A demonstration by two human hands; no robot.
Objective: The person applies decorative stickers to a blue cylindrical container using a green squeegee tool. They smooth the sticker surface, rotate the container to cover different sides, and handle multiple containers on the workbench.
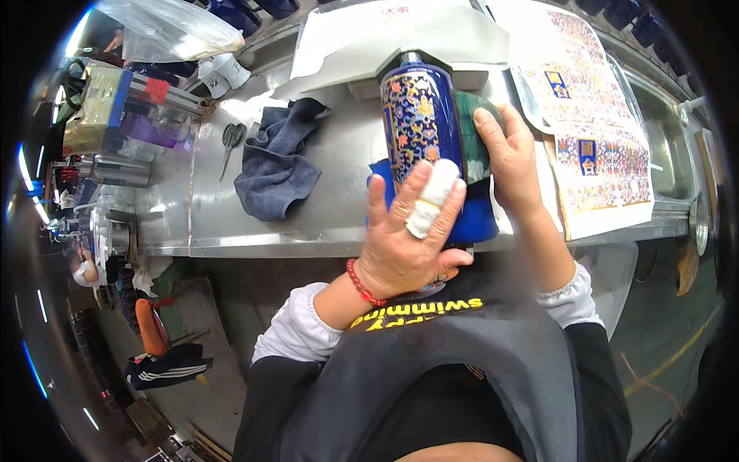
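Observation:
A dark blue ceramic bottle [419, 115] with a coloured floral pattern lies tilted on the metal workbench [308, 223], its neck pointing away from me. My left hand [408, 239] grips its lower body; one finger is wrapped in white bandage and a red bead bracelet sits on the wrist. My right hand [508, 158] presses a green sponge-like pad [473, 127] against the bottle's right side. A blue cloth [473, 219] lies under the bottle's base.
A grey-blue rag [277, 158] and scissors [231, 138] lie on the bench to the left. Printed decal sheets [596, 131] lie at the right, white paper [385, 35] behind the bottle. Boxes and containers [123, 115] crowd the far left.

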